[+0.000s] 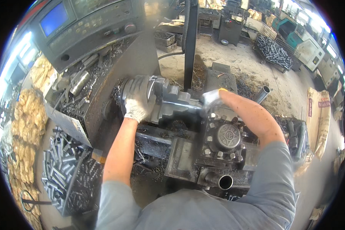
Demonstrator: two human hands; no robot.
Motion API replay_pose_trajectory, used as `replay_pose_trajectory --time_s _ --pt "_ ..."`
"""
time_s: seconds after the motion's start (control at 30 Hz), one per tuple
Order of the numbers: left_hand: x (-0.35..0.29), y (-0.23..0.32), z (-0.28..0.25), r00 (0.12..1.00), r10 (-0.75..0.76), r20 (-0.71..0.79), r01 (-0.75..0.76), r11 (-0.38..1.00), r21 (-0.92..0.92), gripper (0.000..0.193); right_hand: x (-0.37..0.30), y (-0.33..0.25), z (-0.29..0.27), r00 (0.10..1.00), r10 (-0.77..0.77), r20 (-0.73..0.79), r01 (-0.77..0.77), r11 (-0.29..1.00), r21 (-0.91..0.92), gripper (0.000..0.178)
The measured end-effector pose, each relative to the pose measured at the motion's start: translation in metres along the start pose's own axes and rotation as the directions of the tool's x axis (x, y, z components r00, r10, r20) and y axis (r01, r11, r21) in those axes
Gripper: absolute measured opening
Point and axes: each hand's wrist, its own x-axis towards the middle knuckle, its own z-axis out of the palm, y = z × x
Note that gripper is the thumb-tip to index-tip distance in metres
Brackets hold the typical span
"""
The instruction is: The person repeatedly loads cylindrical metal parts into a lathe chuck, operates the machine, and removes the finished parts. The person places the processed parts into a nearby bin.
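Note:
My left hand [136, 100], in a worn whitish-grey glove, lies over the left side of a dark lathe chuck [157, 97]. Its fingers are stretched out along the chuck's curved rim. From the stepped jaws [172, 96] a shiny metal bar [184, 104] runs toward the right. At that bar's right end my right hand [211, 99], gloved with a yellow cuff edge, is closed on it; the fingers are somewhat blurred and partly hidden. Just below the right hand stands a bolted tool turret [228, 136] with a round embossed cap.
A control panel [71, 32] with a blue screen rises at upper left. Cut metal tubes [59, 168] fill a bin at lower left. One tube holder [225, 181] sticks out toward me, another tube [263, 93] points up right. A dark post [190, 46] stands behind the chuck.

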Motion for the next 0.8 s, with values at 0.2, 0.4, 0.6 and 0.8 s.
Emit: replay_pose_trajectory --time_s 0.2,0.4,0.6,0.8 --pt "-0.008 -0.016 0.012 1.0 -0.002 -0.021 0.0 0.996 -0.09 0.071 0.018 0.0 -0.011 0.959 -0.281 0.033 0.282 0.946 -0.161 0.048" --pt "-0.006 -0.007 0.008 0.998 0.002 -0.067 -0.006 0.998 -0.061 0.063 -0.076 0.068 0.014 0.791 -0.183 -0.583 -0.221 0.804 -0.552 0.071" --pt "-0.006 -0.013 0.009 0.998 0.048 -0.044 -0.049 0.998 -0.027 0.064 -0.194 0.06 0.048 0.154 0.121 -0.981 0.052 0.99 0.131 0.079" --pt "-0.057 0.083 -0.051 0.991 0.085 0.101 0.078 0.237 -0.968 0.089 -0.262 -0.089 0.147 -0.086 -0.196 -0.977 -0.073 0.979 -0.19 0.076"
